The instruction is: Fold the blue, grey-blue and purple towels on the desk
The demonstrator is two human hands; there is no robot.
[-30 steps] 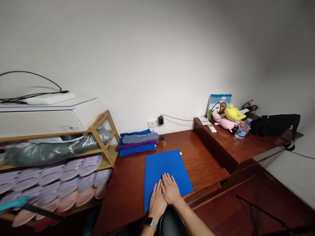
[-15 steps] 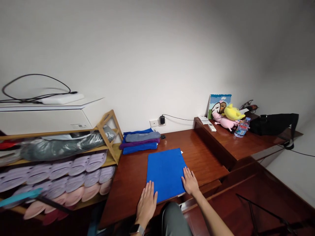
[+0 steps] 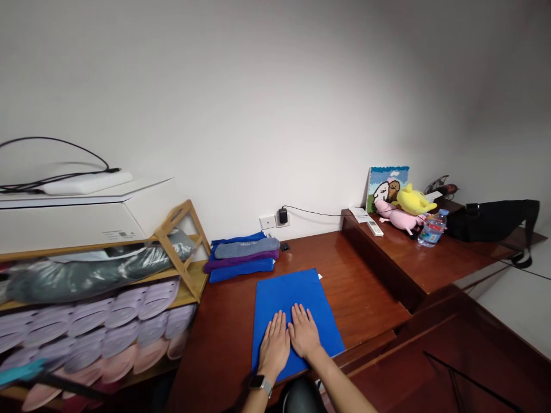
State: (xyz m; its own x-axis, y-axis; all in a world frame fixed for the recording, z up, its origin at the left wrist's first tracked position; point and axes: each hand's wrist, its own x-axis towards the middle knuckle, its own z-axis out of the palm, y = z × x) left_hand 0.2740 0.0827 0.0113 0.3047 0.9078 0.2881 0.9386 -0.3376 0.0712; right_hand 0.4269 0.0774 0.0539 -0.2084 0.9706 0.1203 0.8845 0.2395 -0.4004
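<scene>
A blue cloth [image 3: 286, 289] lies flat on the brown wooden desk [image 3: 228, 321], folded to a rough rectangle, with a small white tag at its far right corner. My left hand [image 3: 274, 343] rests palm down on its near left part, fingers stretched forward. Close beside it, my right hand [image 3: 305, 331] also lies flat on the cloth. Both hands are open, and neither grips anything. A watch [image 3: 260, 384] is on my left wrist. Behind the cloth, to the left, sits a stack of folded cloths [image 3: 245, 258] in blue, grey and purple.
A wooden rack [image 3: 183, 252] with rows of slippers [image 3: 124, 312] stands left. Against the wall is a black plug [image 3: 283, 215] with a cord. On the raised right surface are plush toys [image 3: 413, 201], a water bottle [image 3: 433, 229], a remote [image 3: 375, 229] and a black bag [image 3: 491, 219].
Both hands have moved inward from the cloth's left and right edges to its middle, where they now lie side by side. The view has shifted slightly.
</scene>
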